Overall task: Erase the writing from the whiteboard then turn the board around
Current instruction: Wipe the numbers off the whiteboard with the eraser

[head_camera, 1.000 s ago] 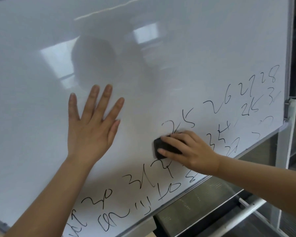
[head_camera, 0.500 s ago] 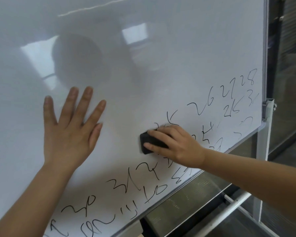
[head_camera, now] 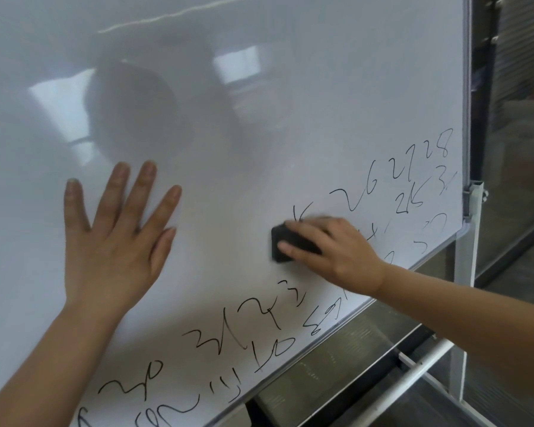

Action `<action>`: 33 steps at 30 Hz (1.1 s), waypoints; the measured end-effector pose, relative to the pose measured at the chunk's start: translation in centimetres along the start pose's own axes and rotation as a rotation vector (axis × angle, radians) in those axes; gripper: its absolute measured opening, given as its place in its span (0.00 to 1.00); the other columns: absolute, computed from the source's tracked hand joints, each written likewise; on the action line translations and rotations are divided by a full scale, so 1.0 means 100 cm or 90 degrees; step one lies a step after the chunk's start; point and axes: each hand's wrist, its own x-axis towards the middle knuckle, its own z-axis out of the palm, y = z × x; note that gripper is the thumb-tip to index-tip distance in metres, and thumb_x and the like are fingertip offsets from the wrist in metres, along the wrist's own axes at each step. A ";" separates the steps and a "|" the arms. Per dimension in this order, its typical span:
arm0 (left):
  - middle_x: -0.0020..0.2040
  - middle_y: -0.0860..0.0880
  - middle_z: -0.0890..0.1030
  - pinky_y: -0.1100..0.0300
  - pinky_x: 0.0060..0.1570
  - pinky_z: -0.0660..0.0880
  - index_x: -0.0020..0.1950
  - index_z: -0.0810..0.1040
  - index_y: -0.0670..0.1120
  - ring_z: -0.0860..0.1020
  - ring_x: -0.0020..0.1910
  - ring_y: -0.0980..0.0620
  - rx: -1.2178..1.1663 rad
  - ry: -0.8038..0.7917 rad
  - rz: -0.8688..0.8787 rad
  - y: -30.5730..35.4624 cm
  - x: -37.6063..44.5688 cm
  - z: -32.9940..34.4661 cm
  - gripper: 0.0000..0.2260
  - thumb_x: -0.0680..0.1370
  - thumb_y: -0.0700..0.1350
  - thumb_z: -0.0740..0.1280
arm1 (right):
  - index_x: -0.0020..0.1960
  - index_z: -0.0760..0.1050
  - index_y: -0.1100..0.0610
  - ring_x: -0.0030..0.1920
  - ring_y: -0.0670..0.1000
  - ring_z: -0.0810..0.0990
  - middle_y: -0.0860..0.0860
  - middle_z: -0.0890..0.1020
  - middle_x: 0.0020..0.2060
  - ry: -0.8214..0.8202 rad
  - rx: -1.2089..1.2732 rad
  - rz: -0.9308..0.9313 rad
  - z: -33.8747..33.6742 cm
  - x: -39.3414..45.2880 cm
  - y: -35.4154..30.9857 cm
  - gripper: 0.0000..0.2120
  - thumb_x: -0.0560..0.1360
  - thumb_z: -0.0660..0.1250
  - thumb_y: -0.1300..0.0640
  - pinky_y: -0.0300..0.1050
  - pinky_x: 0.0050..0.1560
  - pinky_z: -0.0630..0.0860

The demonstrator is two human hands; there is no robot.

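Nearest the camera, the left hand (head_camera: 114,238) lies flat on the whiteboard (head_camera: 259,103), fingers straight and spread, bracing it. To its right, the right hand (head_camera: 330,251) grips a black eraser (head_camera: 282,245), its fingers curled over the top, and presses it against the board. The eraser sits at the edge of the writing (head_camera: 413,192), just under a half-wiped stroke.

To do this step well, I judge the bracing hand should keep pressing, since the board looks tilted on its frame and may swing under the push of the eraser. Broad overlapping strokes with the eraser held flat would serve best, worked outward toward the digits up and to the right of the right hand, then down through the rows of scrawl below both wrists along the lower edge. A good deal of writing is left, so the erasing seems well short of done, and the turning is not begun.

Beyond the right hand, at the board's far edge, stands the pale upright post (head_camera: 472,217) of the stand, with a bracket holding the frame. Below the right forearm a white crossbar (head_camera: 413,365) runs slantwise. Both could catch the board or a knee at turning time. Farther off is a glass partition (head_camera: 515,149).
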 end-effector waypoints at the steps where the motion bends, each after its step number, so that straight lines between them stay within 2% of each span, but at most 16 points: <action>1: 0.79 0.40 0.58 0.30 0.70 0.51 0.79 0.62 0.46 0.54 0.78 0.39 -0.002 0.001 0.000 0.001 0.001 0.001 0.23 0.85 0.50 0.56 | 0.68 0.71 0.53 0.55 0.61 0.76 0.59 0.75 0.64 0.014 -0.014 0.054 -0.002 0.004 0.006 0.21 0.76 0.68 0.63 0.52 0.52 0.71; 3: 0.79 0.41 0.58 0.30 0.70 0.51 0.79 0.62 0.46 0.55 0.78 0.39 -0.005 0.000 -0.003 0.001 0.002 0.001 0.23 0.84 0.49 0.57 | 0.67 0.71 0.53 0.52 0.61 0.76 0.61 0.77 0.62 0.037 -0.031 0.161 -0.003 0.010 0.013 0.22 0.75 0.71 0.61 0.52 0.49 0.70; 5: 0.79 0.41 0.58 0.30 0.69 0.51 0.79 0.63 0.46 0.55 0.78 0.39 -0.008 -0.002 -0.005 0.001 0.002 0.001 0.22 0.84 0.49 0.57 | 0.66 0.71 0.54 0.51 0.61 0.77 0.62 0.78 0.61 0.044 -0.025 0.181 -0.002 0.006 0.006 0.21 0.75 0.71 0.60 0.52 0.49 0.71; 9: 0.79 0.41 0.58 0.30 0.70 0.50 0.78 0.63 0.46 0.56 0.78 0.38 -0.014 -0.002 -0.009 -0.001 -0.001 -0.001 0.22 0.84 0.49 0.57 | 0.67 0.71 0.53 0.58 0.58 0.75 0.58 0.73 0.64 -0.030 -0.001 0.016 0.002 -0.019 -0.017 0.19 0.78 0.67 0.62 0.51 0.57 0.70; 14: 0.79 0.40 0.59 0.30 0.69 0.51 0.78 0.64 0.46 0.57 0.78 0.38 -0.010 0.004 -0.005 0.002 0.002 -0.001 0.22 0.84 0.49 0.57 | 0.68 0.71 0.53 0.58 0.57 0.74 0.58 0.72 0.64 -0.006 0.001 -0.019 0.002 -0.018 -0.001 0.20 0.77 0.67 0.63 0.50 0.58 0.70; 18: 0.79 0.40 0.59 0.32 0.71 0.48 0.78 0.63 0.46 0.57 0.77 0.38 -0.002 0.008 -0.003 0.001 0.003 0.003 0.23 0.84 0.49 0.57 | 0.68 0.70 0.53 0.54 0.61 0.75 0.61 0.76 0.63 0.016 -0.019 0.091 -0.001 -0.002 0.022 0.23 0.74 0.70 0.63 0.53 0.49 0.72; 21: 0.79 0.40 0.58 0.29 0.70 0.50 0.79 0.62 0.46 0.57 0.77 0.37 -0.015 0.002 -0.007 -0.001 0.002 0.005 0.23 0.84 0.49 0.56 | 0.67 0.69 0.53 0.52 0.62 0.75 0.62 0.78 0.61 0.031 -0.027 0.163 -0.001 0.006 0.030 0.26 0.72 0.73 0.62 0.53 0.48 0.72; 23: 0.79 0.40 0.57 0.24 0.66 0.56 0.80 0.59 0.47 0.55 0.78 0.37 -0.034 -0.013 -0.016 -0.001 0.001 0.006 0.23 0.85 0.49 0.55 | 0.67 0.69 0.55 0.53 0.62 0.76 0.64 0.77 0.61 0.041 -0.029 0.143 0.000 0.004 0.029 0.26 0.72 0.73 0.64 0.53 0.48 0.73; 25: 0.79 0.40 0.57 0.23 0.63 0.58 0.80 0.58 0.47 0.55 0.78 0.37 -0.043 -0.022 -0.019 -0.002 0.001 0.006 0.23 0.85 0.49 0.55 | 0.67 0.70 0.56 0.54 0.63 0.77 0.64 0.77 0.61 0.037 -0.023 0.093 0.002 -0.005 0.028 0.24 0.73 0.72 0.66 0.54 0.49 0.74; 30: 0.79 0.40 0.58 0.25 0.66 0.55 0.80 0.59 0.47 0.56 0.77 0.37 -0.025 -0.020 -0.021 -0.001 0.002 0.006 0.23 0.84 0.49 0.54 | 0.69 0.69 0.53 0.60 0.60 0.74 0.59 0.71 0.67 -0.065 -0.019 -0.081 -0.003 -0.036 0.036 0.21 0.77 0.63 0.66 0.55 0.60 0.71; 33: 0.79 0.40 0.58 0.29 0.70 0.48 0.79 0.60 0.47 0.57 0.78 0.37 -0.004 -0.014 -0.024 0.004 0.003 0.006 0.23 0.84 0.50 0.54 | 0.68 0.71 0.54 0.61 0.61 0.74 0.60 0.73 0.66 -0.046 -0.021 -0.095 -0.009 -0.025 0.057 0.19 0.78 0.61 0.66 0.55 0.61 0.70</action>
